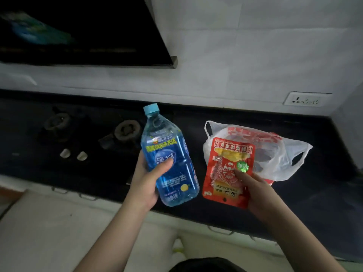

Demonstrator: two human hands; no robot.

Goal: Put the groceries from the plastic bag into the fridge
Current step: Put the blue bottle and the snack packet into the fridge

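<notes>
While both forearms reach up from the bottom edge, the person holds two groceries above the front of the dark counter [314,203]. The blue bottle [170,158] is clear plastic full of blue liquid, with a pale blue cap tilted toward eleven o'clock and a yellow-and-blue label. The left hand [146,182] wraps its lower half, thumb pressed across the label. At three o'clock from the bottle, close beside it, is the red snack packet [228,171], flat, printed with a mask pattern, a yellow window and a green sticker. The right hand [255,188] pinches its lower right corner, thumb on the front face. Behind the packet, toward one o'clock, the white plastic bag [282,154] lies slumped on the counter with handles spread. At ten o'clock from the bottle sit two stove burners [127,129] and two pale knobs [73,154]. Farther up are the tiled wall, a wall socket [306,99] and a black range hood [88,32].
</notes>
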